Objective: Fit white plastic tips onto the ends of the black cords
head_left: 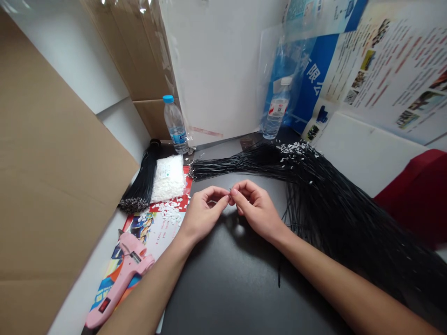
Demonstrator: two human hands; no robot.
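Note:
My left hand (205, 210) and my right hand (254, 207) meet fingertip to fingertip over the dark table (223, 279). Both are pinched on a tiny piece at the end of a thin black cord (279, 260), too small to name. The cord trails back under my right wrist. A large heap of black cords (335, 204) with small white tips lies to the right of my hands. A bag of small white pieces (169, 178) and loose white pieces (167, 211) lie to the left.
A pink glue gun (120, 274) lies on a colourful printed sheet (157, 232) at the lower left. A black cord bundle (141, 184) lies beside the bag. Two water bottles (175, 124) (277, 113) stand at the back. Cardboard (52, 186) walls the left, posters (384, 65) the right.

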